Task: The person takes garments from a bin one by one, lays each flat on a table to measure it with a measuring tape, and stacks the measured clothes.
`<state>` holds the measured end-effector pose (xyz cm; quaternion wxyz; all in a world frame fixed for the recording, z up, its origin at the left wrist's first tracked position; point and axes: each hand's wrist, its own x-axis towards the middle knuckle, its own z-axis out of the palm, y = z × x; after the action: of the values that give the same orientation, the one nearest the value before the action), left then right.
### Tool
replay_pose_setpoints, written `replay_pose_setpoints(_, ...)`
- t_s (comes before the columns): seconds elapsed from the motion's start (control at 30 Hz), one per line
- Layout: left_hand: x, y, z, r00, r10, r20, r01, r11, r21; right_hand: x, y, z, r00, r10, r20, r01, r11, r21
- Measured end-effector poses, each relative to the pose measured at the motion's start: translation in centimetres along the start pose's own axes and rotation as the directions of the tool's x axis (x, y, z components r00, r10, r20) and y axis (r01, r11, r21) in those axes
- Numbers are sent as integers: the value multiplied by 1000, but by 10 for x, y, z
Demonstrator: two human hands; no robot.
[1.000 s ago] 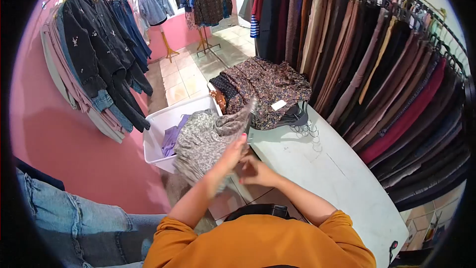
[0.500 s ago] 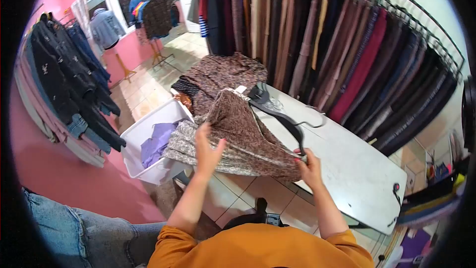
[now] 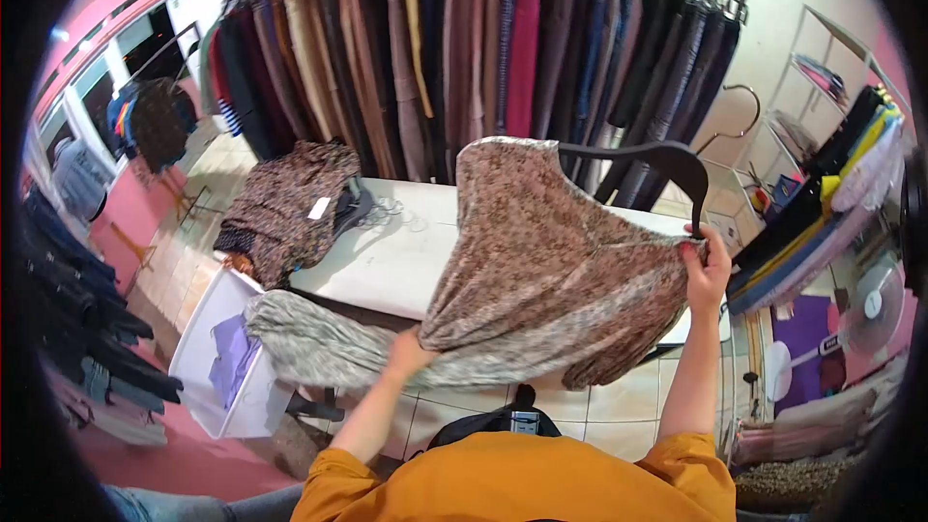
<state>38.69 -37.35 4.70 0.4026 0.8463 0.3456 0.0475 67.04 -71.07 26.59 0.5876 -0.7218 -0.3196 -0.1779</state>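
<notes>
A brown and grey-white patterned garment (image 3: 551, 251) hangs spread in front of me on a black clothes hanger (image 3: 667, 157). My right hand (image 3: 709, 271) is closed at the hanger's right end, pinching it with the garment's shoulder. Lower down, my left hand (image 3: 411, 360) grips the garment's side, its fingers partly hidden by the cloth. A long pale section of the garment trails left from there to the rim of a white bin (image 3: 198, 358). Inside the bin lies purple cloth (image 3: 232, 353).
Behind the garment runs a white table (image 3: 396, 266) with a folded speckled garment (image 3: 290, 198) and a clear hanger on it. Beyond stands a long rack of trousers (image 3: 416, 68). More clothes hang at left, and a fan (image 3: 875, 304) stands at right.
The garment on its hanger has been raised off the table and spread out to the right. My left hand has gone from open to gripping its side. The view has turned right.
</notes>
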Motion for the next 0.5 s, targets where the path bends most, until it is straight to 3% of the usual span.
replay_pose_setpoints(0.03,5,-12,34,992,123,-17,-124,987,-104,8,9,-12,1000,-14,-21,14,999,-38)
replay_pose_setpoints(0.07,6,-20,63,993,117,22,-111,975,-191,16,19,-22,999,-30,-38,27,997,-77)
replay_pose_setpoints(0.13,4,-7,94,950,119,288,-33,958,-286,29,41,-34,995,-70,-72,62,992,-107)
replay_pose_setpoints(0.2,7,14,107,770,239,591,36,909,-415,43,58,-44,990,-140,-25,129,960,-248)
replay_pose_setpoints(0.27,42,14,123,817,217,535,-20,937,-349,55,88,-51,996,-90,-7,86,971,-222)
replay_pose_setpoints(0.3,42,46,106,966,110,234,10,889,-458,59,103,-51,996,-82,18,84,978,-191)
replay_pose_setpoints(0.33,51,76,87,958,243,-150,-276,920,-277,64,114,-50,997,-71,44,77,984,-158)
replay_pose_setpoints(0.37,62,101,76,932,168,-322,-296,865,-406,69,118,-46,994,-71,79,78,992,-101)
replay_pose_setpoints(0.4,70,137,58,850,266,-454,-451,814,-366,73,122,-42,991,-72,116,78,996,-42)
replay_pose_setpoints(0.43,78,168,45,738,349,-578,-591,747,-303,76,137,-44,976,29,217,6,988,-156)
replay_pose_setpoints(0.47,86,182,42,739,347,-578,-588,750,-302,81,141,-32,974,-15,227,28,998,-52)
replay_pose_setpoints(0.5,95,191,37,852,367,-374,-507,757,-412,88,142,-23,963,-5,269,29,996,-87)
